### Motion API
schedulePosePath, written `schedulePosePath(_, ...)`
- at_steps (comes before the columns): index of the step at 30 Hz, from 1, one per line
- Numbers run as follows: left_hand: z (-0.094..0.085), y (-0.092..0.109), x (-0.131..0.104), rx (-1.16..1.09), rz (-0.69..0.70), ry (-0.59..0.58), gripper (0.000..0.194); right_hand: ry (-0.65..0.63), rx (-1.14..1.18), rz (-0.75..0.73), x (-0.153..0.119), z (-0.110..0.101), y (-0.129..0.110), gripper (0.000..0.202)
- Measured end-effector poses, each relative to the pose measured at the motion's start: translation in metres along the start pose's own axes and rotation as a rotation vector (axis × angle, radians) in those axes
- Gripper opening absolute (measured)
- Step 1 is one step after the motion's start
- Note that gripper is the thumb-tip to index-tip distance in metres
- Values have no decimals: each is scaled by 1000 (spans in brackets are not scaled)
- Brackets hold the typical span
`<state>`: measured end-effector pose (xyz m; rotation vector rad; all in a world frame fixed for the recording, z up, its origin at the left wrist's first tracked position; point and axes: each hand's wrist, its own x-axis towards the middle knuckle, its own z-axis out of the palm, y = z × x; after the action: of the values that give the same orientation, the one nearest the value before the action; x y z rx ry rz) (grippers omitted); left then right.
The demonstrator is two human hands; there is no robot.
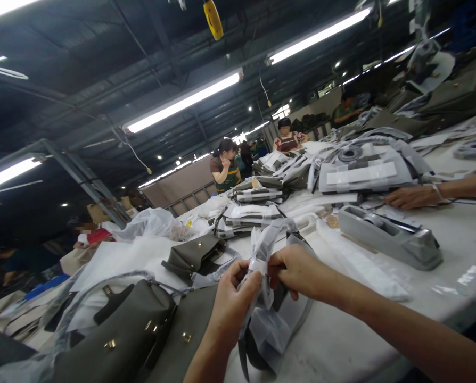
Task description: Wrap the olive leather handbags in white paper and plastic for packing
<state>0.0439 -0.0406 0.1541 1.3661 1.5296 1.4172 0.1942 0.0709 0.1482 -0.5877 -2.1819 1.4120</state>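
While pinching the white-wrapped bag strap (263, 246) between thumb and fingers of the left hand (236, 295), and gripping its right side with the curled right hand (304, 271) at a partly hidden contact, probably best to keep it taut and smooth, without twisting. Located at near middle, just above the white table (366, 330). Toward near left, olive handbag (132, 322) with contents out of sight; toward the right, grey tape dispenser (393, 239), apparently bearing a roll.

You can read no text, brand or number here. On the wrapped bag (273, 325) and tape dispenser (387, 236), you can make out no lettering.
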Motion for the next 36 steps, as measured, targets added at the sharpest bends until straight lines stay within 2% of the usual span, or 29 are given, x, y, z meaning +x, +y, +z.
schedulePosePath(4,0,1,1,-71,-63,-14,38,-151,162,95,1,-11,2,23)
schedulePosePath(7,-1,4,0,-114,-80,-23,37,-163,147,167,0,-16,14,33)
schedulePosePath(11,-1,9,0,-142,-103,50,40,-15,129,117,-9,-17,29,41)
schedulePosePath(14,0,11,0,-104,-84,108,41,137,300,15,-22,-12,27,38)
schedulePosePath(15,1,11,0,-83,-82,110,41,160,375,-14,-27,-9,24,43)
schedulePosePath(19,4,8,-1,32,-76,64,45,173,515,-46,-36,7,16,79)
schedulePosePath(22,7,3,-1,42,-50,68,49,215,579,-14,-32,19,13,95)
schedulePosePath(25,10,-2,-1,-6,-45,113,62,229,773,32,-25,28,7,104)
schedulePosePath(27,12,-3,-1,-7,-32,133,65,238,929,76,-21,32,0,100)
schedulePosePath(31,16,-2,-3,64,17,157,66,206,1126,100,-18,36,-14,70)
schedulePosePath(33,18,-2,-5,108,43,163,69,217,1131,72,-15,37,-17,60)
schedulePosePath(36,22,-2,-9,239,83,183,84,314,1022,35,-10,37,-12,56)
